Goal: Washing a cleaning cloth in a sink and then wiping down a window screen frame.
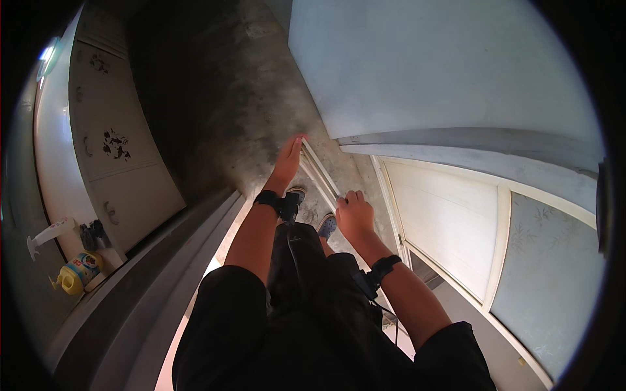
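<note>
A narrow white-framed panel (320, 168) shows nearly edge-on between my two hands, above the floor. My left hand (289, 156) is at its far end, fingers extended along the frame and the tips partly hidden. At the near end, my right hand (355, 212) has its fingers curled over the frame. Most of the panel's face cannot be seen from here. A black strap with a small device is on each wrist. Below the panel, my feet in clog-type shoes (327, 226) stand on the concrete floor (274, 97).
On the right is a white door (440, 205) with a frosted glass pane (543, 278). A pale wall (430, 68) rises above it. Cabinets with handles (124, 161) stand on the left, near a yellow detergent bottle (76, 276) and a white spray bottle (51, 233). A ledge (161, 283) runs beside my left arm.
</note>
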Motion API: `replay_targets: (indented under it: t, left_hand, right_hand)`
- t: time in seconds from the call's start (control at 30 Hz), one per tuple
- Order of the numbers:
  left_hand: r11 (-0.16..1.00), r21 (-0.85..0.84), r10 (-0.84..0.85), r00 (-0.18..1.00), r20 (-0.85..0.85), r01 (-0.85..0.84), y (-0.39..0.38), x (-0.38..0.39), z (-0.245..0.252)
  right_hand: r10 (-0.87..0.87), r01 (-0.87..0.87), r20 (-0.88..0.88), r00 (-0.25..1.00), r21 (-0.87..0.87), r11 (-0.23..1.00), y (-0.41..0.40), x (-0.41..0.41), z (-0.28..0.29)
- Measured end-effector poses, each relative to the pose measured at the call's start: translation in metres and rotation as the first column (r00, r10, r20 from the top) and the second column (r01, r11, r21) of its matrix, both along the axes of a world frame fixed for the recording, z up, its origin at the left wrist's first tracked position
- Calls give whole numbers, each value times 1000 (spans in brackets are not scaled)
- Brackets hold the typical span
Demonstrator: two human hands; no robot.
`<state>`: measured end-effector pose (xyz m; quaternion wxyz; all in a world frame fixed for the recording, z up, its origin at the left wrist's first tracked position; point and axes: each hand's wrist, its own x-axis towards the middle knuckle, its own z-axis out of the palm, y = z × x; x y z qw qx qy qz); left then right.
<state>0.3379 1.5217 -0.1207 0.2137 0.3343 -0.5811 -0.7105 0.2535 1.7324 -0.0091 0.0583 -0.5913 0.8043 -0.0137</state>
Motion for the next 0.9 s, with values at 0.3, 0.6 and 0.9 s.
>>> replay_targets:
  t: [0.3,0.6,0.9]
  left_hand:
    - [978,166,134,990,-52,-124,5,3,4]
    - [962,138,232,971,51,-237,9,8,11]
    - [610,-786,192,943,273,103,62,-32,69]
  right_hand:
    - [-127,114,82,988,151,982,228,25,24]
    - [-507,505,-59,860,241,829,377,73,24]
    - [-780,781,-36,625,39,624,371,91,11]
